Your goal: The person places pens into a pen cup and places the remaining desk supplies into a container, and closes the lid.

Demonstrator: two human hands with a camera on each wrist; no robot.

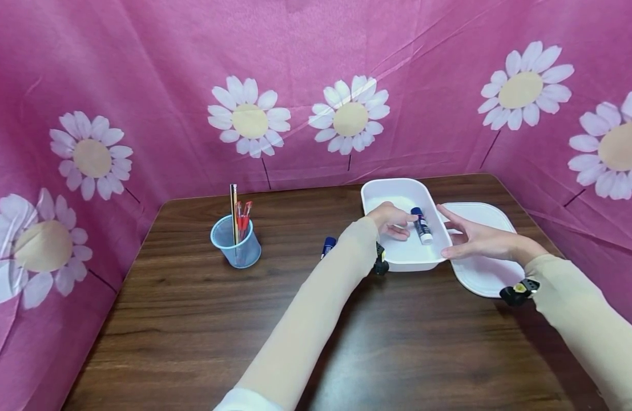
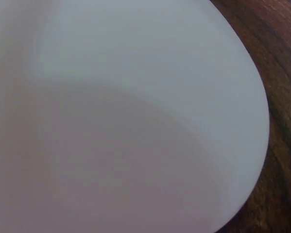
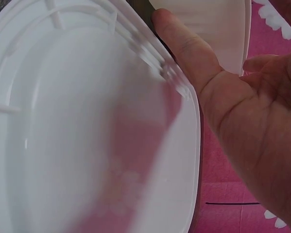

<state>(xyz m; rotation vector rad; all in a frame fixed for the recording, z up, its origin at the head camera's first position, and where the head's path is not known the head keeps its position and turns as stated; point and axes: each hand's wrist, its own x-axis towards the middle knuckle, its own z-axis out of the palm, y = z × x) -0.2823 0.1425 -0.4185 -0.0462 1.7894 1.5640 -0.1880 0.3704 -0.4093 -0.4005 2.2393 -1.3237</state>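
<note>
A white plastic box (image 1: pixel 398 188) stands open at the back right of the table. Inside it lies a glue stick (image 1: pixel 423 226) with a dark blue cap and a white end. My left hand (image 1: pixel 390 218) reaches into the box with loose fingers, one fingertip at the glue stick's cap. At the box's right side, my right hand (image 1: pixel 472 237) rests with thumb and fingers spread against the wall. A second blue-capped stick (image 1: pixel 328 246) lies left of the box, partly hidden by my left forearm. The left wrist view shows only blurred white plastic (image 2: pixel 208 97).
A white lid (image 1: pixel 487 271) lies right of the box, under my right hand and wrist. On the left stands a light blue mesh cup (image 1: pixel 238 251) with pencils and red pens (image 1: pixel 244 217). A pink flowered cloth (image 1: pixel 305 165) hangs behind the brown wooden table (image 1: pixel 202 331).
</note>
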